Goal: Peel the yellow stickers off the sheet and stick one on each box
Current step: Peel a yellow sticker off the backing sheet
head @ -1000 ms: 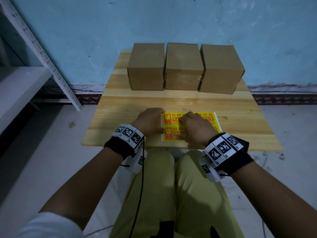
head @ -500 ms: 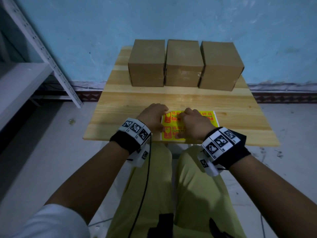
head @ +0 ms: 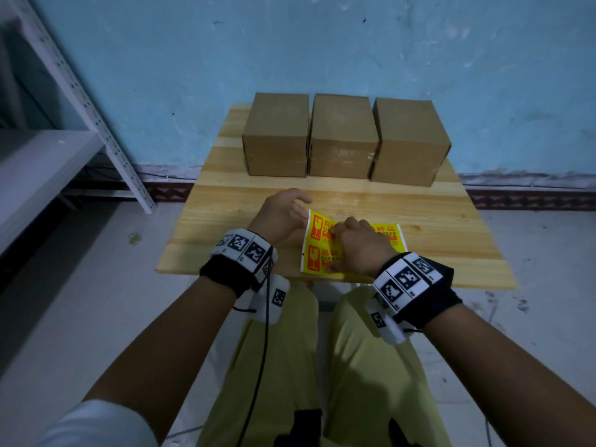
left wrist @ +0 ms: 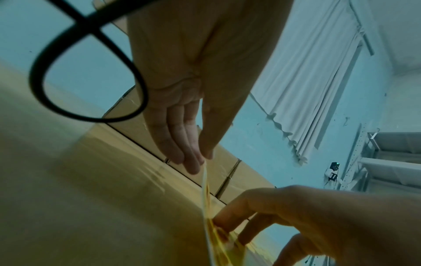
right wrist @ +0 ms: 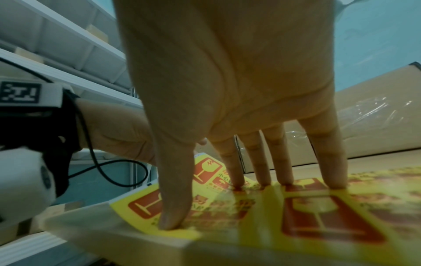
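Left hand now pinching the sheet's left edge, curling it up off the table, flat a second ago. Right hand pressing spread fingers, pinning sheet. Peel starting; boxes bare.

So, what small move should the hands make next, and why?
Probably the left hand should keep pulling the lifted corner up. It pinches the far-left corner of the yellow sticker sheet, the right hand presses the sheet flat, and the three boxes bear no sticker.

storeroom | metal shelving (slotted uprights) | cardboard boxes | bare wall
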